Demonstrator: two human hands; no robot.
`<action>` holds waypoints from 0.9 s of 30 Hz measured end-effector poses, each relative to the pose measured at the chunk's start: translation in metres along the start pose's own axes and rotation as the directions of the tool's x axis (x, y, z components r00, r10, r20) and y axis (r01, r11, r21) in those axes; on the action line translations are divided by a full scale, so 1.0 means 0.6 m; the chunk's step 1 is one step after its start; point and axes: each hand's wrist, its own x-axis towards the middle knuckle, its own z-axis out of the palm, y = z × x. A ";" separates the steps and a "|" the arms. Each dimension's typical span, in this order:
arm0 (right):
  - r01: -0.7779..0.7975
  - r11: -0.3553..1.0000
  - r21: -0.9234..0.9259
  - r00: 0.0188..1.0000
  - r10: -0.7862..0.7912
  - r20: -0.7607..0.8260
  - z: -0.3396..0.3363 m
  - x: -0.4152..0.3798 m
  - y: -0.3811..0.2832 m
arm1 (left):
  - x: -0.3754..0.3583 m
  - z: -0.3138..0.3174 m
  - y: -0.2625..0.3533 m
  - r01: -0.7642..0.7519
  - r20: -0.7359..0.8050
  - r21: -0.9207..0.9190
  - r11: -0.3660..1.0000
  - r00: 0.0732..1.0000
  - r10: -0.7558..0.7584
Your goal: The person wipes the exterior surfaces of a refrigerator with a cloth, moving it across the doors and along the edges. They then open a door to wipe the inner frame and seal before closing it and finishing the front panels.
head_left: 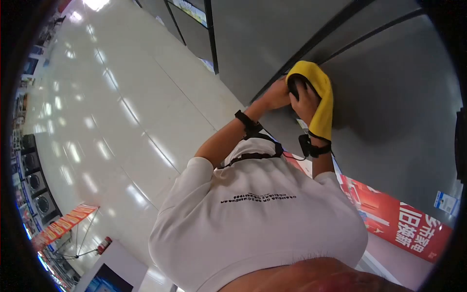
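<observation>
A yellow cloth (325, 97) with a dark underside is folded over in front of a large dark grey panel (394, 102). My right hand (306, 103) grips it, fingers tucked into the dark fold, while one end hangs down over my right wrist. Beside it, my left hand (278, 94) is closed at the cloth's left edge, its fingertips mostly hidden. Both hands are close together, near a dark seam in the panel. A black strap (249, 124) circles my left wrist, and another black band with a small device (314, 146) sits on the right.
A red sign with white characters (394, 214) runs along the right, below the panel. More grey cabinet fronts (187, 22) stand at the top. Shiny pale floor tiles (116, 112) spread to the left. Washing machines (41, 194) and an orange banner (65, 224) are at far left.
</observation>
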 end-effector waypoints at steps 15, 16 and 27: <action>-0.301 0.933 -0.195 0.949 0.273 -0.157 0.043 -0.098 -0.032 | -0.027 0.018 -0.086 0.089 0.353 -0.033 0.995 0.933 -0.072; -0.351 0.916 -0.194 0.935 0.334 -0.116 0.052 -0.110 -0.049 | -0.038 0.023 -0.098 0.078 0.383 -0.051 0.996 0.922 -0.053; -0.479 0.563 -0.673 0.878 0.308 -0.368 -0.126 -0.005 -0.109 | 0.047 0.007 0.055 -0.006 0.293 -0.270 0.963 0.952 0.088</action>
